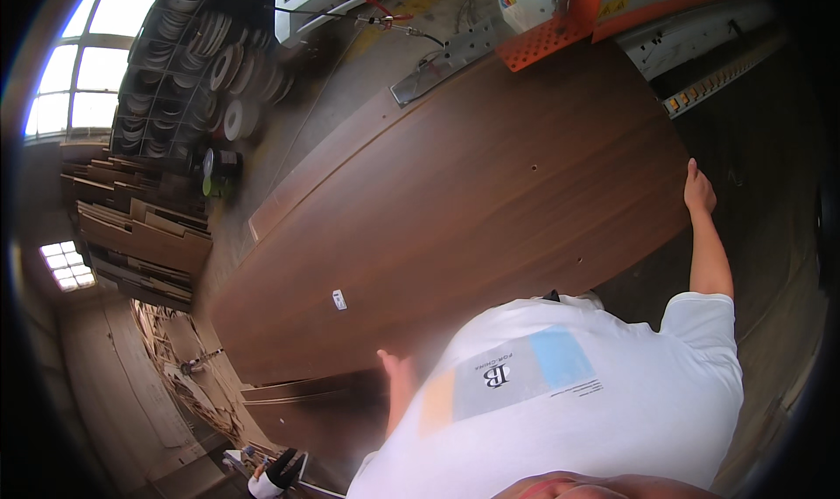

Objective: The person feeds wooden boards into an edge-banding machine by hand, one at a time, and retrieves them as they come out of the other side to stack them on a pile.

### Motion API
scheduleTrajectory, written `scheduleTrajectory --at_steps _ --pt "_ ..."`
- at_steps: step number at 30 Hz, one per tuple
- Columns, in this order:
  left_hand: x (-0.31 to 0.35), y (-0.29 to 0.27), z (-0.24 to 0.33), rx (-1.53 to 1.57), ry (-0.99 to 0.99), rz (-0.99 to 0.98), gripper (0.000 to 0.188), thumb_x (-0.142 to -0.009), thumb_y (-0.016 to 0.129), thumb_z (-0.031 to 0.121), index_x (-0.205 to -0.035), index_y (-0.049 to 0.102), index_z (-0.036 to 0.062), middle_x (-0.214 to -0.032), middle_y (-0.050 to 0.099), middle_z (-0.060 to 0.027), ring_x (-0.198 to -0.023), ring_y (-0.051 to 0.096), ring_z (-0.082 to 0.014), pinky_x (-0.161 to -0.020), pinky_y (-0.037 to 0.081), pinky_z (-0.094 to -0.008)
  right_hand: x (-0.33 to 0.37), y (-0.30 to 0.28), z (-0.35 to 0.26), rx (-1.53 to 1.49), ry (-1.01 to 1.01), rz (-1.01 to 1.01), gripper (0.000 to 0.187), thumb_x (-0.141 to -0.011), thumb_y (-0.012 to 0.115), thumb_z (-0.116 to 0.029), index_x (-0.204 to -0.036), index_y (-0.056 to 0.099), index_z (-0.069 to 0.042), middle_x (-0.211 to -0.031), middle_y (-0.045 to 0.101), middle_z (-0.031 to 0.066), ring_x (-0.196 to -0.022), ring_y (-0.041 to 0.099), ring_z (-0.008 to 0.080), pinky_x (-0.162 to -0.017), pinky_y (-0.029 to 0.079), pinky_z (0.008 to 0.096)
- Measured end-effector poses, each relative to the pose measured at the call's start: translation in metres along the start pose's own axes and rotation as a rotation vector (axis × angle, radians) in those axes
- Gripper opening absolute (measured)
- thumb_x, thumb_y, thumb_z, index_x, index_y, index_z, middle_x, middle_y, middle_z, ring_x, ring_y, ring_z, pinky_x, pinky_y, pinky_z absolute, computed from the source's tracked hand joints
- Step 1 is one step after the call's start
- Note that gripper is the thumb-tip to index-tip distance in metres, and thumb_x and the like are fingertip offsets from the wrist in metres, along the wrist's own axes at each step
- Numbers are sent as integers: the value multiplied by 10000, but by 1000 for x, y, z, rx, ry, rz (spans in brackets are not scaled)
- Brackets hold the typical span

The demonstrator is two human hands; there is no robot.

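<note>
A large dark-brown wood-grain panel [455, 228] lies flat in front of me, its far right part close to the orange perforated part of a machine. My right hand [698, 190] grips the panel's right-hand edge, thumb up along the rim and fingers curled out of sight. At the near edge my left hand [396, 363] holds the panel too, thumb on top and the other fingers hidden below. A small white label [339, 300] is stuck on the panel's left part. Several small holes show in its surface.
Above the panel's far edge is a machine with an orange bracket [547, 35] and a metal plate [446, 62]. Edging rolls [227, 66] fill a rack at the far left, over stacked boards [144, 237]. More brown panels [315, 411] lie at lower left, near another person [267, 481].
</note>
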State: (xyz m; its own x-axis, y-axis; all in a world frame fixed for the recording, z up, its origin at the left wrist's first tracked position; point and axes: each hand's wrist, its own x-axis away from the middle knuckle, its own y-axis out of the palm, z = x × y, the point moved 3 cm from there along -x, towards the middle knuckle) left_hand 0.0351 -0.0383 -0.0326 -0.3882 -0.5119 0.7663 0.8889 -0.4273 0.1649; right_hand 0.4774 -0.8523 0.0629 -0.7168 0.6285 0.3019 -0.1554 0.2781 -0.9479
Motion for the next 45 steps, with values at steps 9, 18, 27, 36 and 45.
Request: scheduleTrajectory --at_steps 9,18,27,36,45 --pt "18 72 -57 122 -99 127 638 -1006 327 623 -1319 560 119 -1316 590 -26 -1128 547 -230 -951 475 -366 3 -12 36 17 -179 438 586 -972 478 -531 -1402 463 -133 -1429 509 106 -1300 488 308 -1060 401 447" --pt "58 143 -120 374 -167 -162 633 -1028 313 562 -1419 439 81 -1401 524 -75 -1255 505 -303 -1057 430 -447 56 70 142 -564 242 166 640 -946 539 -553 -1367 524 -72 -1402 542 128 -1284 508 316 -1060 401 393" --pt "105 158 -106 -710 -404 -556 401 -1004 544 386 -1173 628 33 -1100 676 -104 -1051 631 -216 -889 504 -350 208 162 23 -1806 387 -447 689 -965 433 -621 -1410 490 -97 -1369 554 69 -1234 502 259 -1052 366 394" --pt "96 60 -6 -1083 58 -542 313 -972 607 298 -1096 652 14 -897 668 -70 -840 611 -150 -743 501 -317 377 217 -66 -1644 445 -625 560 -774 635 -719 -978 571 -202 -846 547 -40 -831 529 135 -786 395 331" --pt "52 -77 42 -278 -98 -347 361 -1007 548 390 -1101 585 43 -754 595 3 -581 483 -58 -495 372 -210 537 260 -138 -1190 275 -1126 521 -851 637 -623 -1043 596 -140 -1086 643 52 -1063 571 227 -952 411 421"
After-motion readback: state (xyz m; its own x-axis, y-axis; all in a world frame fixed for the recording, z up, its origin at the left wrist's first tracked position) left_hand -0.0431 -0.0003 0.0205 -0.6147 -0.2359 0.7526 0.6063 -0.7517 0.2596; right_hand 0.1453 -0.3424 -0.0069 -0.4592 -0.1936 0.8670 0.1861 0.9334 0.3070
